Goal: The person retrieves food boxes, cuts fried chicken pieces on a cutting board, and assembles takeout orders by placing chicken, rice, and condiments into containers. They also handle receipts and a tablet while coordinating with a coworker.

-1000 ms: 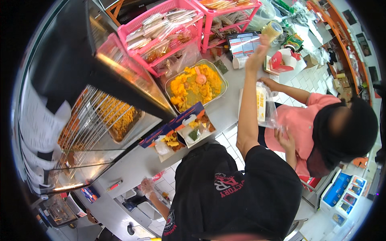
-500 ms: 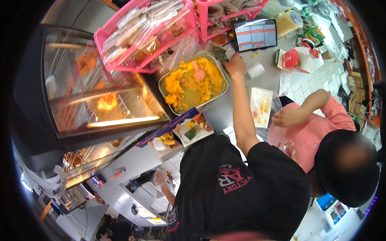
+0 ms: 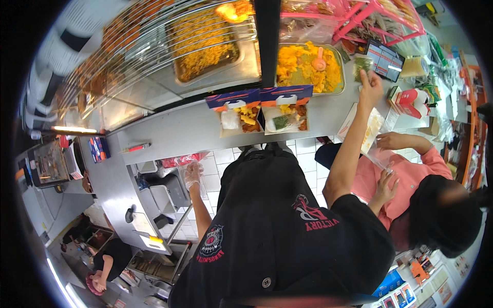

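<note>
My right hand [image 3: 371, 91], bare, reaches over the counter and pinches a small clear packet with green contents [image 3: 362, 65], beside the tablet. My left hand [image 3: 193, 174] wears a loose clear plastic glove and hangs below the counter's edge. Its fingers look stretched out, with nothing visible in them. Before me stand two open paper boxes with dark blue lids. The left box [image 3: 240, 123] holds a white bundle and yellow and brown food. In the right box [image 3: 285, 119] a similar green packet lies on top of food.
A metal tray [image 3: 343, 77] of yellow crumbly food holds a pink scoop [image 3: 319, 60]. Left of it stands a lit glass display case [image 3: 205, 92]. A tablet [image 3: 384, 60] and pink baskets [image 3: 382, 20] are at the back right. At my right a co-worker in pink [image 3: 411, 164] handles a plastic bag.
My view has swung left and straightened. My right hand has lifted from beside the tray and now holds up the green packet. The gloved left hand stays low.
</note>
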The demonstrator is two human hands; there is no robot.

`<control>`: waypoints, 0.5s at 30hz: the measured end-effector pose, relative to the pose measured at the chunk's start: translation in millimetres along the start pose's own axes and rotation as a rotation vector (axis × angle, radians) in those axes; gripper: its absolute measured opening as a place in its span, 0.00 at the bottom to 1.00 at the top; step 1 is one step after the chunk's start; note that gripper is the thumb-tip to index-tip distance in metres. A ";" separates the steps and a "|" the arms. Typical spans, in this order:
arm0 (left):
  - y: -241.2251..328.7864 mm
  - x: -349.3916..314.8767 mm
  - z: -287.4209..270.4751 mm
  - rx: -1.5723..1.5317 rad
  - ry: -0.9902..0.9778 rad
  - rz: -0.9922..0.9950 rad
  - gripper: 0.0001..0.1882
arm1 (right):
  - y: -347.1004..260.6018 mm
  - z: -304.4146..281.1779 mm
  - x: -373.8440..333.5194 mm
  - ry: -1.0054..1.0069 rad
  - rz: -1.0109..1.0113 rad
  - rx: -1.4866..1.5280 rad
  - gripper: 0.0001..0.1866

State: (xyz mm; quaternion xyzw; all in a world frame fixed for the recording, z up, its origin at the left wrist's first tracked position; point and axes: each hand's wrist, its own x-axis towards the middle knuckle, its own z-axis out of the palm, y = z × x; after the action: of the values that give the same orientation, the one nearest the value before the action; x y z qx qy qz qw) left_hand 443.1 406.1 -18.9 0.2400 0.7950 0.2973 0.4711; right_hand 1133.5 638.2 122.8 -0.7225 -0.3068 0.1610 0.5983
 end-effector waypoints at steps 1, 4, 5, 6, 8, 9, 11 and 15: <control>-6.6 3.7 -5.1 -0.015 -0.001 0.002 0.15 | -24.2 1.0 -28.8 -0.114 0.065 0.065 0.16; -27.2 20.9 -16.0 -0.039 -0.032 -0.069 0.15 | -82.9 13.3 -121.6 -0.352 0.120 0.223 0.11; -34.5 26.8 -18.6 -0.081 -0.056 -0.043 0.15 | -98.6 17.9 -145.1 -0.387 0.162 0.203 0.10; -42.0 31.2 -23.2 -0.085 -0.073 -0.026 0.15 | -111.6 24.4 -164.8 -0.391 0.162 0.231 0.10; -56.1 39.3 -32.5 -0.080 -0.072 -0.089 0.15 | -130.7 35.0 -198.2 -0.420 0.144 0.310 0.10; -62.4 42.7 -37.6 -0.096 -0.112 -0.039 0.15 | -137.1 39.6 -211.9 -0.400 0.169 0.292 0.10; -72.8 49.8 -47.4 -0.098 -0.144 -0.063 0.16 | -144.3 48.4 -234.9 -0.401 0.172 0.298 0.09; -86.9 61.8 -66.3 -0.081 -0.164 0.007 0.18 | -148.6 63.0 -270.8 -0.455 0.267 0.333 0.10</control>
State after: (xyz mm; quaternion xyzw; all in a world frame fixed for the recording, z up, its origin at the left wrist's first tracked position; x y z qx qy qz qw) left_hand 347.9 369.1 -92.0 0.2471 0.7403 0.3099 0.5431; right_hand 852.7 528.4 214.9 -0.5941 -0.3043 0.4438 0.5979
